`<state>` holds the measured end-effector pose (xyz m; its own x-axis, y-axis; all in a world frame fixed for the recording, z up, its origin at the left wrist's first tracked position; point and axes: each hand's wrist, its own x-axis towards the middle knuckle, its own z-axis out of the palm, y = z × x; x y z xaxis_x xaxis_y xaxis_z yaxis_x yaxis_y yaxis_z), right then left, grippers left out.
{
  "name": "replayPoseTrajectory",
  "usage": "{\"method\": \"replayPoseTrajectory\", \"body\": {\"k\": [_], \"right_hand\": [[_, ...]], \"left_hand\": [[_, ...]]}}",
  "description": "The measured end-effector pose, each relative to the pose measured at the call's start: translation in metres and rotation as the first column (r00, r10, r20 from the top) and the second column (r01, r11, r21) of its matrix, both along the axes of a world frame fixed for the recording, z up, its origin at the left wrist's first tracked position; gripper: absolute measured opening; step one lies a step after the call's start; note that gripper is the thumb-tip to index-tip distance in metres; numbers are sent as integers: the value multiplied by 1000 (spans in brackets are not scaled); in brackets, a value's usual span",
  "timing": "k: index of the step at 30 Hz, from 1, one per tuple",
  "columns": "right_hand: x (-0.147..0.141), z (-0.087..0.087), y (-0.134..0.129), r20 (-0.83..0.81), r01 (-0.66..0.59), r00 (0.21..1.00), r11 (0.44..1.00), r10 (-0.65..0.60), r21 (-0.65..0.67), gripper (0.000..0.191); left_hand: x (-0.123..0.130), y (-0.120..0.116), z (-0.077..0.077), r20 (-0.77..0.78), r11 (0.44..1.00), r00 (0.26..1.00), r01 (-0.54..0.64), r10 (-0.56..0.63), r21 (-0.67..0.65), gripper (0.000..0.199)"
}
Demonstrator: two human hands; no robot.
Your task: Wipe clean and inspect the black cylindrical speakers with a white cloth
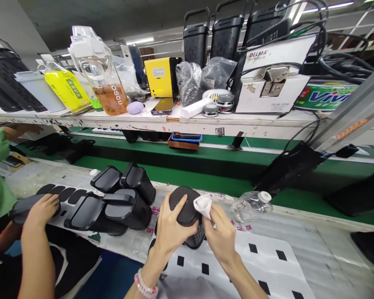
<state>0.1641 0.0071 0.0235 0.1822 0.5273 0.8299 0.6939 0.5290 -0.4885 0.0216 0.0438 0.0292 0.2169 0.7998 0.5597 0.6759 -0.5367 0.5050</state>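
My left hand (171, 228) is wrapped around a black perforated plastic container (187, 211), its smooth rounded end turned up towards me. The thumb lies over that flat end. In my right hand (221, 232), a white cloth (203, 204) is pinched between the fingers and touches the container's right edge. Beneath both hands lies a white sheet (230, 257) bearing small black squares. Several similar black containers with handles (127, 207) stand to the left of my hands.
A co-worker's hand (43, 209) rests on a black part at left, beside a sheet with black oval pads (67, 194). A clear plastic bottle (252, 205) lies at right. Behind runs a green belt (218, 176), below a shelf (143, 121) with bottles, boxes and cables.
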Motion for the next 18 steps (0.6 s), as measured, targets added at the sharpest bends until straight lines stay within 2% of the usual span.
{"method": "replayPoseTrajectory", "body": {"k": [5,8,12,16,18], "right_hand": [[0,1,3,-19,1,1000,1000,-2,-16,29],[2,3,4,-49,43,998,999,-44,-21,27],[3,3,5,-20,-16,1000,1000,15,-16,30],[1,2,6,-41,22,999,999,-23,-36,32],[0,2,5,-15,-9,1000,1000,9,-29,33]], "left_hand": [[1,0,-1,1,1000,1000,1,-1,9,64],[0,-2,-1,0,999,1000,2,-2,38,63],[-1,-1,1,9,1000,1000,1,-1,30,62],[-1,0,1,-8,1000,1000,-28,28,12,65],[-1,-1,0,-4,999,999,-32,32,3,66]]}}
